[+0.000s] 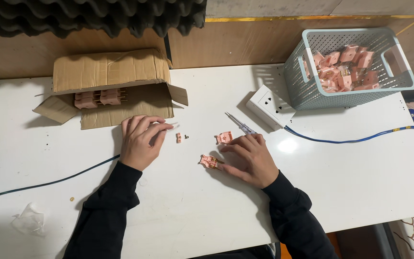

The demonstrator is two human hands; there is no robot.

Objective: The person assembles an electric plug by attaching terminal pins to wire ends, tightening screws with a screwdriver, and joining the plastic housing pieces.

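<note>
- A torn brown cardboard box [113, 86] lies on its side near the back left corner of the white tabletop [350, 182], its flaps spread open towards the person; a row of pink plugs [100, 98] shows inside its mouth.
- A pale grey-blue perforated plastic basket [312, 91] stands at the back right corner, holding a heap of bagged pink plugs [346, 67].
- The left hand [140, 141] rests flat on the tabletop just in front of the box, fingers loosely curled and grasping nothing that can be seen.
- A small pink plug piece [179, 138] with a tiny dark part beside it lies just off the left fingertips, between the two hands and clear of both.
- The right hand [250, 160] lies palm down near the middle of the tabletop, unclenched; its fingertips seem to touch a pink plug body [210, 161] with brass prongs, though contact is hard to judge from above.
- A second pink plug half [224, 138] lies just behind the right hand's fingers, apart from them.
- A slim screwdriver [239, 123] lies slantwise behind that half, pointing towards a white wall socket [268, 106] in front of the basket.
- A blue cable [355, 140] runs from the socket to the right edge; a dark cable [49, 182] crosses towards the left edge, passing under the left forearm.
- A crumpled clear plastic bag [27, 220] sits near the front left corner, well away from both hands.
</note>
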